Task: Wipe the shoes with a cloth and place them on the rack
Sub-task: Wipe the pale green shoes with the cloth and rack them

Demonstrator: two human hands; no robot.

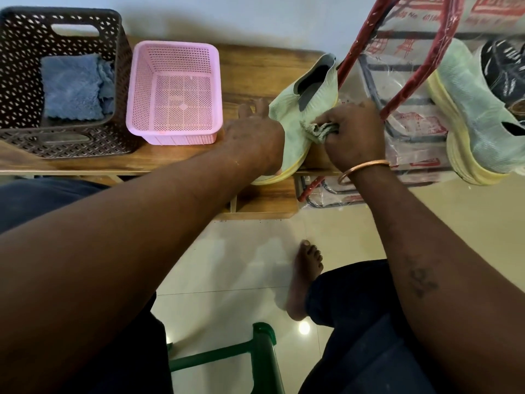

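A pale green knit shoe (298, 109) with a yellow sole lies tilted on the wooden table (255, 69). My left hand (255, 135) grips its toe end and steadies it. My right hand (355, 135) is closed on a bunched grey-green cloth (321, 130) pressed against the shoe's side. A second matching green shoe (471, 115) rests on the plastic-wrapped rack (403, 109) with red bars at the right, beside a black shoe (505, 72).
A dark perforated basket (17, 89) holds folded blue cloths (74, 86) at the left. A pink basket (173, 89) stands next to it. A green stool frame (261, 351) and my bare foot (304, 280) are on the tiled floor below.
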